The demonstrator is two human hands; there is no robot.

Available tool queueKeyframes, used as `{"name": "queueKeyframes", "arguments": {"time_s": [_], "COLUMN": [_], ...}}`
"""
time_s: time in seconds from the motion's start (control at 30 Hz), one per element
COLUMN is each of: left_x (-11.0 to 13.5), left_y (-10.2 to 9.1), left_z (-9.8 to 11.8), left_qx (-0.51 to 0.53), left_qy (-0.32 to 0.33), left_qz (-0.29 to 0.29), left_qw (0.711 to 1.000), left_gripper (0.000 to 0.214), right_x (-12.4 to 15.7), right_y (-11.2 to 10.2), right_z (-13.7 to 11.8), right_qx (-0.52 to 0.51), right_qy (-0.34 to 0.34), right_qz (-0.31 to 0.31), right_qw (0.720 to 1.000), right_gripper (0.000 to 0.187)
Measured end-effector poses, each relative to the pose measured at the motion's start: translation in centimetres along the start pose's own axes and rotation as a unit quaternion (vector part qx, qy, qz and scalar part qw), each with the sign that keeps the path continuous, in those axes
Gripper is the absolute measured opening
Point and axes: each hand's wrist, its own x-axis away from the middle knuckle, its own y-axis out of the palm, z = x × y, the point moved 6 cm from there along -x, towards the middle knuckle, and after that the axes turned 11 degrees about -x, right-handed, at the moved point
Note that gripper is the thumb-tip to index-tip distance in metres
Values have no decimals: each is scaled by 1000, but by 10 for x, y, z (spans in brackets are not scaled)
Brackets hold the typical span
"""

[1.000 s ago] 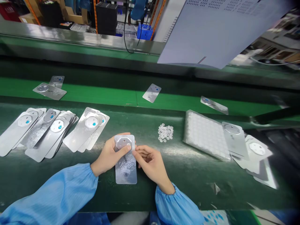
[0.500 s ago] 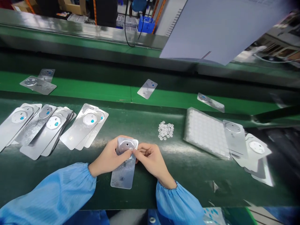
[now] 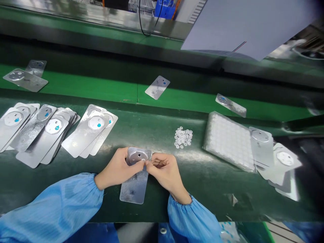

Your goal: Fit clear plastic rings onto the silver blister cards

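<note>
Left hand [image 3: 117,171] grips silvery plate [image 3: 134,191] at worktop's [image 3: 202,192] six o'clock. Right hand [image 3: 165,173] bent at plate's two o'clock edge; whether gripping, cannot tell. Brace plate; keep your thumb pressure even.

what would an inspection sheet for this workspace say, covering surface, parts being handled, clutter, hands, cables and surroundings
Surface: dark green bench, shiny in patches; brighter green strip behind, with loose plates on it.
Job's things: one silver plate in hand; small translucent pieces scattered in a cluster; clear tray of whitish contents to the right.
Clutter: overlapping plates at left, more plates at right; small scrap near the front edge.
Hands: left hand grips the plate, thumb on its face; right hand has fingertips at its right edge, pinched item unclear.
Cables: black cable looping at the far side.
Surroundings: pale panel overhead; blue bin beyond.
</note>
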Motion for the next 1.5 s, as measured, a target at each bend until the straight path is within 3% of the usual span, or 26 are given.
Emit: {"name": "queueKeyframes", "arguments": {"time_s": [0.37, 0.7, 0.8, 0.87, 0.93, 1.03, 1.13, 1.33, 1.5], "left_x": [0, -1, -3, -3, -2, 1, 4, 6, 11], "left_y": [0, 0, -3, -5, -7, -8, -6, -4, 2], "left_z": [-1, 4, 2, 0, -2, -5, -3, 5, 9], "left_qx": [5, -9, 19, 41, 44, 25, 1, -36, -26], "left_qy": [-3, -3, -16, -16, -11, -2, 18, 58, 93], "left_qz": [-14, -37, -11, 20, 54, 87, 89, 84, 86], "left_qw": [1000, 999, 1000, 999, 998, 996, 996, 994, 992], "left_gripper": [22, 18, 24, 27, 31, 37, 34, 25, 29], "right_x": [3, 6, 4, 6, 12, 21, 27, 33, 37], "right_y": [1, -7, -12, -15, -12, 3, 11, 17, 16], "right_z": [-10, -6, -8, -15, -24, -28, -29, -29, -29], "right_qx": [6, 23, 36, 89, 175, 276, 301, 321, 314], "right_qy": [-5, -21, -65, -150, -251, -341, -373, -398, -398], "right_qz": [-16, -2, 16, 61, 88, 76, 87, 87, 86], "right_qw": [1000, 1000, 997, 983, 948, 895, 873, 855, 858], "right_gripper": [25, 29, 15, 14, 19, 23, 29, 38, 19]}}
